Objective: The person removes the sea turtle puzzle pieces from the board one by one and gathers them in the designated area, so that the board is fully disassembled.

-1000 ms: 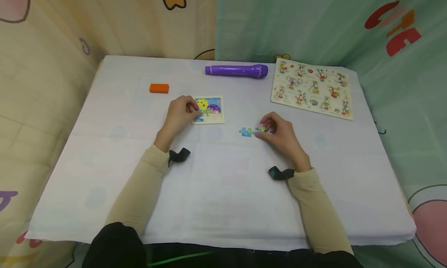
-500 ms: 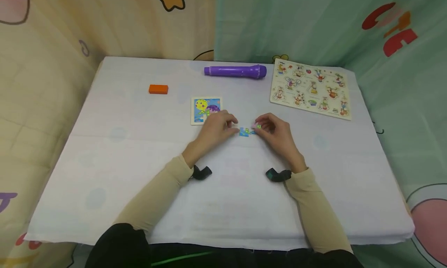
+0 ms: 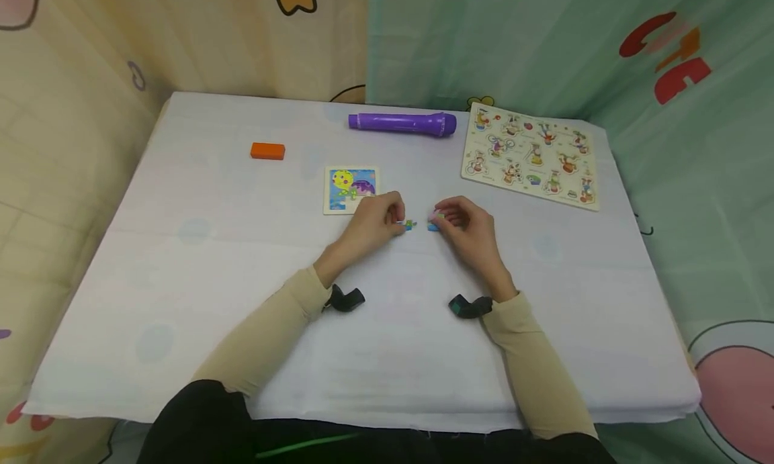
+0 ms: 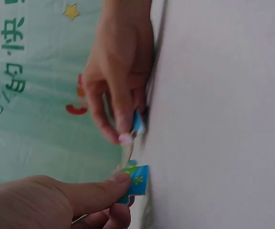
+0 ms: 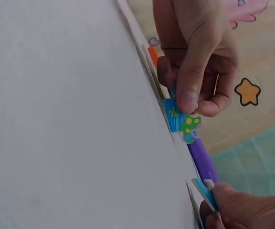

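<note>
My left hand (image 3: 370, 223) pinches a blue and green jigsaw piece (image 5: 175, 117) between thumb and fingertips. Facing it across a small gap, my right hand (image 3: 474, 232) pinches another jigsaw piece (image 5: 204, 194), mostly blue with a bit of pink, partly covered by the fingers. Both wrist views show the pieces tilted and apart from each other. Just beyond the left hand lies a small square puzzle board (image 3: 327, 197) with a yellow and purple cartoon animal picture; its lower right corner is hidden behind that hand.
An orange block (image 3: 268, 151) lies at the back left of the white-covered table (image 3: 387, 363). Along the far edge is a purple microphone-shaped tube (image 3: 402, 123). A large board with cartoon figures (image 3: 530, 156) lies at the back right, near the curtains.
My left hand has come right from the puzzle board and taken hold of the blue and green jigsaw piece, drawing it away from the right hand's piece. The right hand keeps its pinch.
</note>
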`<state>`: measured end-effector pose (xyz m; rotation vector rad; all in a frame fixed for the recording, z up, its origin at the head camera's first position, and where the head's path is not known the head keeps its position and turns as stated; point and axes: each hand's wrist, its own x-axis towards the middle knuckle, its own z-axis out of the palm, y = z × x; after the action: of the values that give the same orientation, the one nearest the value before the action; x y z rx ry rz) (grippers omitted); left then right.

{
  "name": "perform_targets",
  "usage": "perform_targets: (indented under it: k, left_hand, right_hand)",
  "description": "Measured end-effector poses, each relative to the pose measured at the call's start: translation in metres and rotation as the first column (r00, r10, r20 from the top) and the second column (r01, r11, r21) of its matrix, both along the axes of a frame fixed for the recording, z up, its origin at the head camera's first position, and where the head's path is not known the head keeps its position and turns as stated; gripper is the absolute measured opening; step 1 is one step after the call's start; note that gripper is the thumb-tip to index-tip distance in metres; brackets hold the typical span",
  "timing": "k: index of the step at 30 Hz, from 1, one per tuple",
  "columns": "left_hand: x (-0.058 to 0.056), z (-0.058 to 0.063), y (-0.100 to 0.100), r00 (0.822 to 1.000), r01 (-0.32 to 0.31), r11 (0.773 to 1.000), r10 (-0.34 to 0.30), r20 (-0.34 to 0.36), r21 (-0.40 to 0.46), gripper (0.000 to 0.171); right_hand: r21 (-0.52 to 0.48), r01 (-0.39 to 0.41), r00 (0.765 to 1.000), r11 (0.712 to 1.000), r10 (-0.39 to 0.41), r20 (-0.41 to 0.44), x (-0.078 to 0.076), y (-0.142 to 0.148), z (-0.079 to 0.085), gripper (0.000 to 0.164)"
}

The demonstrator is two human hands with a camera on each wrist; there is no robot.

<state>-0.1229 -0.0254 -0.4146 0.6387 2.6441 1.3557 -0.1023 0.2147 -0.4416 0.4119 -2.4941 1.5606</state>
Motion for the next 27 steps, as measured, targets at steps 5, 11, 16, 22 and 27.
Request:
perform_targets:
  k: [5, 11, 16, 22, 27]
  left_hand:
    - [-0.022, 0.01, -0.059, 0.987, -0.135, 0.988, 0.128, 0.096, 0.072, 0.012]
    - [-0.035, 0.001, -0.091, 0.976, -0.193, 0.981, 0.188, 0.112, 0.034, 0.014]
    - [-0.038, -0.007, -0.087, 0.975, -0.213, 0.976, 0.21, 0.078, 0.036, 0.018]
    - [-0.039, -0.01, -0.085, 0.97, -0.242, 0.97, 0.241, 0.02, 0.02, 0.023]
    - [-0.039, -0.008, -0.091, 0.963, -0.268, 0.963, 0.268, -0.001, 0.021, 0.025]
  right_hand:
    - [-0.085, 0.066, 0.998, 0.994, -0.066, 0.001, -0.001, -0.015, -0.002, 0.026]
    - [-0.129, 0.104, 0.994, 0.986, -0.098, 0.056, -0.014, -0.059, 0.002, 0.02]
    - [-0.125, 0.049, 0.997, 0.991, -0.041, 0.072, -0.03, -0.098, 0.005, 0.016]
    - [-0.053, 0.052, 0.998, 0.997, -0.051, 0.036, -0.037, -0.121, 0.005, 0.013]
    - [0.063, 0.053, 0.996, 0.997, -0.049, -0.068, -0.037, -0.131, 0.001, 0.014]
